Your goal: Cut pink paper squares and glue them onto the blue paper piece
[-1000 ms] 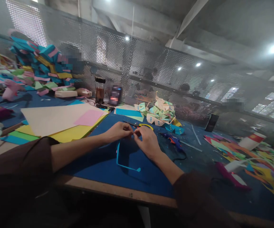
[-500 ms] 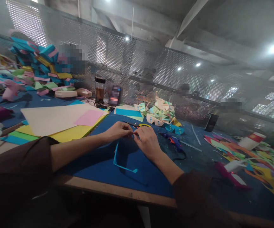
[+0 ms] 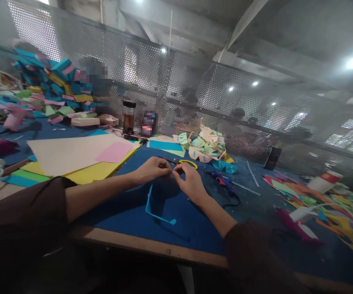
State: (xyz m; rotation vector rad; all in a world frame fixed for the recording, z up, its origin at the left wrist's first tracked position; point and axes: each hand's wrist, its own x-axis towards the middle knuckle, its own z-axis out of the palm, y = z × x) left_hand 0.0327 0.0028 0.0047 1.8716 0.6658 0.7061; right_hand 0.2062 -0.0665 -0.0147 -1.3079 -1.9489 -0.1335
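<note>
A narrow blue paper strip [image 3: 159, 217] hangs in a bent, angular shape over the blue table mat. Its upper end runs up behind the fingers of my left hand [image 3: 153, 169], which pinch it. The thumb and fingertips of my right hand [image 3: 190, 181] meet close to the left fingertips, closed at the same upper part of the strip; the exact grip is partly hidden. Just behind the right hand lie scissors with yellow handles [image 3: 190, 164], partly covered by the fingers. A blue glue gun [image 3: 223, 182] rests to the right of that hand.
Large paper sheets [image 3: 72, 153] are stacked at left. Behind the hands stands a paper tray [image 3: 202, 155] piled with folded pieces. Further back are a jar [image 3: 129, 116] and a phone [image 3: 148, 123]. Coloured scraps [image 3: 332, 212] and a purple device with a cable [image 3: 300, 226] lie at right.
My right hand has turned slightly, its knuckles moving back so more of the yellow scissor handles shows. The blue strip has swung slightly; my left hand stays almost in place.
</note>
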